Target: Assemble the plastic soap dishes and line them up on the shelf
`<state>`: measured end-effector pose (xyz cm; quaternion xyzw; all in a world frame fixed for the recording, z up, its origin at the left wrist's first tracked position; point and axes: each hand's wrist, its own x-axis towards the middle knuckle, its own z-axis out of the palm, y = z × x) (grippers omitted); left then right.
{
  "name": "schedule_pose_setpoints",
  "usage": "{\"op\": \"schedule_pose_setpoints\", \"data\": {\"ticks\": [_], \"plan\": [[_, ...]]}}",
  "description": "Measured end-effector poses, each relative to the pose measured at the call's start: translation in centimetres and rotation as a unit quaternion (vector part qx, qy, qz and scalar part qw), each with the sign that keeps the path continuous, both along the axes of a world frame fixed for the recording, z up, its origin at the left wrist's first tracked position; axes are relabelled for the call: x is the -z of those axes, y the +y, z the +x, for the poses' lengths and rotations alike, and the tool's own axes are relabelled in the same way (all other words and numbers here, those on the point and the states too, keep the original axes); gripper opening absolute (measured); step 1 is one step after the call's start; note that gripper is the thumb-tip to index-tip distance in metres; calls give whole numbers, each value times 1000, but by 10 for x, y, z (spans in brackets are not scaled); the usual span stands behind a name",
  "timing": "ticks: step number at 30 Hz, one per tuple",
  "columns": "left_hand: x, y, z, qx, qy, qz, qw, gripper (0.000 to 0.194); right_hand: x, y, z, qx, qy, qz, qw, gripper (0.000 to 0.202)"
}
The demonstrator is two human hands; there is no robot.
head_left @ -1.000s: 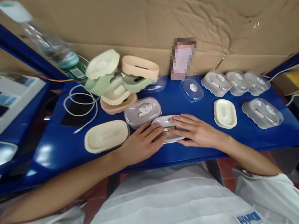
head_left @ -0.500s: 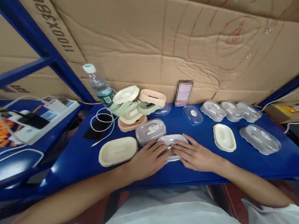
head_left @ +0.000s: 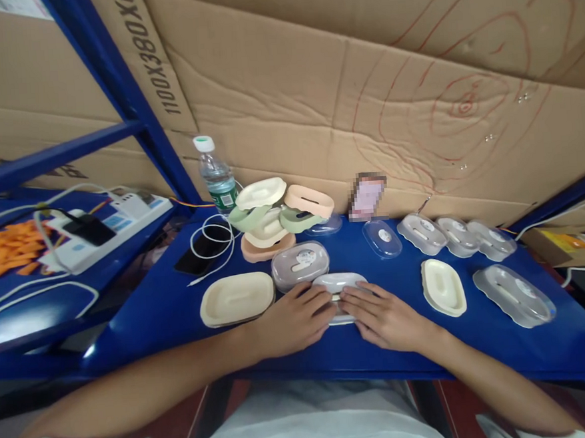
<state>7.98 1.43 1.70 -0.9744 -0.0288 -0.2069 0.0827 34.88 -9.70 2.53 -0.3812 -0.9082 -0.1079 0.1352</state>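
A pale oval box (head_left: 341, 281) with a clear, shiny lid lies at the table's front middle. My left hand (head_left: 299, 317) is on its left side and my right hand (head_left: 383, 314) on its right, fingers curved over the top and fingertips nearly meeting. The fingers cover most of the box's middle; the thumbs are partly hidden. Just behind my left hand is a grey oval box (head_left: 296, 267) with a clear lid and round label. A cream oval tray (head_left: 237, 299) lies left of that hand. Further right of my right hand are another cream tray (head_left: 443, 287) and a lidded grey box (head_left: 514, 295).
Stacked cream, green and peach oval parts (head_left: 263, 229) stand behind, beside a water bottle (head_left: 218, 181). A black phone (head_left: 195, 252) lies under a white cable. Clear lids (head_left: 382, 239) and several lidded boxes (head_left: 424, 234) line the back. Cardboard (head_left: 273, 80) walls the rear.
The view has tilted and shifted slightly, so everything appears lower and most things a little further right. Both hands stay on the same box, with hardly any finger movement.
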Motion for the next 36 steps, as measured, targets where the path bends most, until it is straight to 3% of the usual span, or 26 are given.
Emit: {"op": "schedule_pose_setpoints", "data": {"ticks": [7, 11, 21, 27, 36], "plan": [[-2, 1, -1, 6, 7, -8, 1000, 31, -5, 2, 4, -7, 19, -47, 999, 49], [0, 3, -1, 18, 15, -13, 1000, 30, -5, 2, 4, -1, 24, -61, 998, 42], [2, 7, -2, 26, 38, -52, 998, 42, -5, 2, 4, 0, 23, -66, 998, 40], [2, 6, -1, 25, 34, -56, 998, 36, -7, 1, 4, -1, 26, -80, 996, 40], [3, 8, -3, 31, 29, -61, 997, 43, -9, 1, 4, 1, 39, -89, 995, 40]]}}
